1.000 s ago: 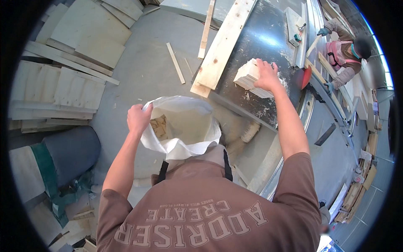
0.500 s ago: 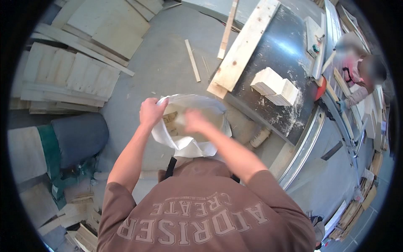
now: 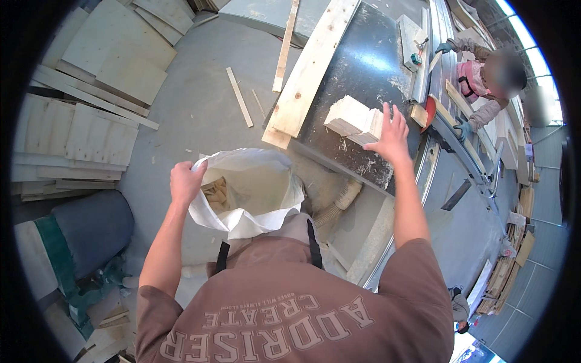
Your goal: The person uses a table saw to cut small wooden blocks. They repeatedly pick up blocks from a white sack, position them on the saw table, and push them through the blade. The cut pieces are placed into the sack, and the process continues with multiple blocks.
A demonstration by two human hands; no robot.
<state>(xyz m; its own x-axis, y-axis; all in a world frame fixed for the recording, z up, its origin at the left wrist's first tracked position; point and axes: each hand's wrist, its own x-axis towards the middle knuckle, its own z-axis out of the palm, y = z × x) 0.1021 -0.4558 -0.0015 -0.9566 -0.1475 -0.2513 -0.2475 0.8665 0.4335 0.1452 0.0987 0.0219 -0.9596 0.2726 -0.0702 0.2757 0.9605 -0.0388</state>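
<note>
The rim of a white sack (image 3: pixel 249 222) is pinched in my left hand (image 3: pixel 186 183), and its wide mouth faces up. Small wooden pieces (image 3: pixel 215 192) lie inside the sack on its left side. My right hand (image 3: pixel 391 138) is open, fingers spread, over the dark machine table (image 3: pixel 354 75). It is beside the right end of a stack of pale wood blocks (image 3: pixel 354 118); whether the thumb touches them I cannot tell. Nothing shows in the right hand.
A long plank (image 3: pixel 311 72) lies along the table's left edge. At the right, a co-worker's gloved hands (image 3: pixel 463 128) are near wood strips and a red round part (image 3: pixel 430 112). Stacked boards (image 3: pixel 112 57) stand at left. A ribbed hose (image 3: pixel 346 196) runs beneath the table.
My right hand has moved from over the sack's mouth out to the right, beside the wood blocks. My left hand still grips the rim. The whole view has shifted a little.
</note>
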